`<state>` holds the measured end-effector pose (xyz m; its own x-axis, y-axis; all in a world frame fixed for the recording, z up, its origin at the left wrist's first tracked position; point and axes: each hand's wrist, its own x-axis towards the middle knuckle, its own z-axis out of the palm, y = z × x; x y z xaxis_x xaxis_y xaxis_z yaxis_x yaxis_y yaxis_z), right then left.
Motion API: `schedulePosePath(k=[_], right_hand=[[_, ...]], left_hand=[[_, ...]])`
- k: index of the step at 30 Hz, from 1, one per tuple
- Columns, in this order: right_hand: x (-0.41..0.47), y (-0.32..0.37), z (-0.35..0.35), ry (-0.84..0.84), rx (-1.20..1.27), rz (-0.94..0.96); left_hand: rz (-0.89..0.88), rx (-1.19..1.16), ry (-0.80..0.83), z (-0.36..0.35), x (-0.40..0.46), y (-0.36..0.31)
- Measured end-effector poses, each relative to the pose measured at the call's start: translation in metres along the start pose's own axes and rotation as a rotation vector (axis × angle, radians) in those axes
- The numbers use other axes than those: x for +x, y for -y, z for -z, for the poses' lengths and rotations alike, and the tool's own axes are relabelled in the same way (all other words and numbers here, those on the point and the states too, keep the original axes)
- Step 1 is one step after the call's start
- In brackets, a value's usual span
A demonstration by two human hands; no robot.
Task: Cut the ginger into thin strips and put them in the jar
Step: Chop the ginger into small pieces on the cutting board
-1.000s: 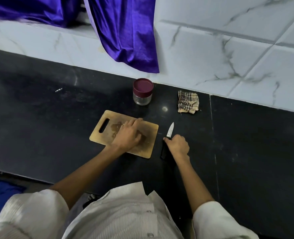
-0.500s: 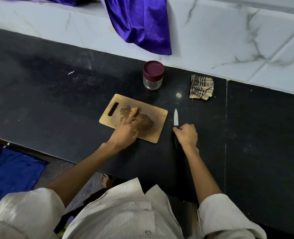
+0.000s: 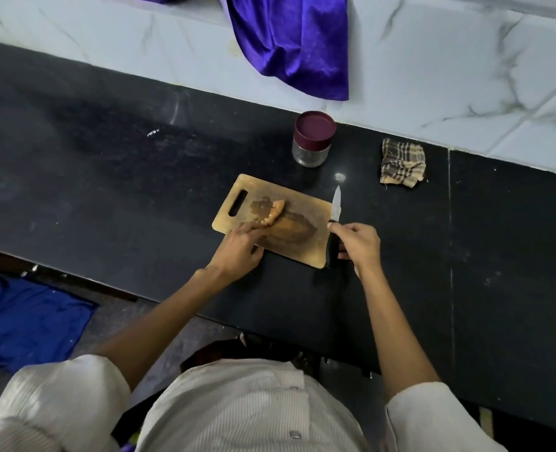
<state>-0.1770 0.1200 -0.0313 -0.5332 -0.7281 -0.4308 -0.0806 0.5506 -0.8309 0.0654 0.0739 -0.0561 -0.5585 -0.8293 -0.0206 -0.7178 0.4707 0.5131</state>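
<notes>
I wore a pale, off-white cotton shirt with fine vertical pinstripes (image 3: 237,409), its weave faintly ribbed across my chest. A small round grey button (image 3: 295,435) sat on the placket near the lower edge of view, and the open collar spread in two soft flaps below my chin. Both sleeves were rolled up in thick cuffs above the elbows: the rolled left sleeve (image 3: 61,389) bunched into a broad, slightly shiny fold, the rolled right sleeve (image 3: 433,415) made a smoother band. Below them my forearms were bare down to my left hand (image 3: 237,249) and my right hand (image 3: 358,243), with no watch, ring or bracelet that I could see.
</notes>
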Motion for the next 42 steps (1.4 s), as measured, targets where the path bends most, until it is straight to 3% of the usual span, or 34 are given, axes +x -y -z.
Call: schedulePosePath(k=[9, 14, 19, 26, 30, 42], right_hand=[[-0.027, 0.001, -0.04, 0.011, -0.006, 0.007], [-0.044, -0.002, -0.053, 0.02, 0.138, -0.014], [-0.051, -0.008, -0.058, 0.025, 0.162, -0.034], [-0.051, -0.004, -0.061, 0.059, 0.177, -0.035], [-0.045, 0.002, -0.064, 0.053, 0.173, -0.002], [-0.037, -0.012, -0.077, -0.012, -0.241, 0.069]], left_hand=[[0.027, -0.143, -0.059, 0.017, 0.041, 0.02], [0.18, -0.032, -0.11, 0.002, 0.07, 0.014], [0.177, 0.106, -0.053, -0.011, 0.079, 0.012], [-0.082, 0.103, 0.065, -0.008, 0.087, 0.021], [-0.141, 0.037, 0.099, -0.003, 0.094, 0.024], [-0.141, -0.132, 0.112, -0.011, 0.101, 0.038]])
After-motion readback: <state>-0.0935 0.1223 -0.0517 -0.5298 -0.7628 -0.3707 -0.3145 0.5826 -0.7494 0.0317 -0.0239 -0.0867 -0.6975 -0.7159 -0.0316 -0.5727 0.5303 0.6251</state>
